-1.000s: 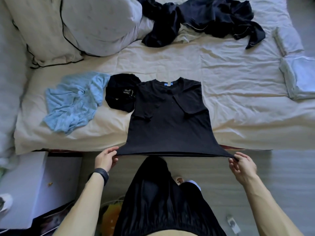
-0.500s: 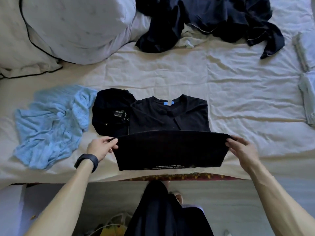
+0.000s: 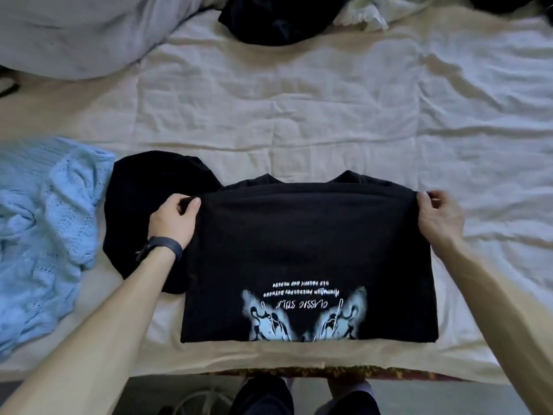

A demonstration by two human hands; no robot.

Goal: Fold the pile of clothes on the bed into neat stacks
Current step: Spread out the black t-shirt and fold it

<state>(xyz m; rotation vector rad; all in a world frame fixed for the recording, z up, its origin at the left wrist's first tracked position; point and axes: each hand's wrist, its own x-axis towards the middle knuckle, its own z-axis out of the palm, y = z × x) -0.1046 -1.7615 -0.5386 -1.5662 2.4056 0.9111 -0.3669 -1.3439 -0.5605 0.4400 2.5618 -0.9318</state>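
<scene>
Wrinkled cream bed sheet [image 3: 299,115] carried black jersey T-shirt [image 3: 308,244], folded rectangular, pale-blue print up, at 6 o'clock; crumpled light-blue eyelet garment [image 3: 45,235] at 9 o'clock. Left hand [image 3: 173,220] and right hand [image 3: 440,220] each pinched a far shirt corner.

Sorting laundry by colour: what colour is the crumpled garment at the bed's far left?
Light blue with an eyelet pattern; the garment shows best in the head view.

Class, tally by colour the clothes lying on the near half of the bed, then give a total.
Black: 2, the printed T-shirt and the garment on its left.
Light blue: 1, the knitted top.
Total: 3.
</scene>
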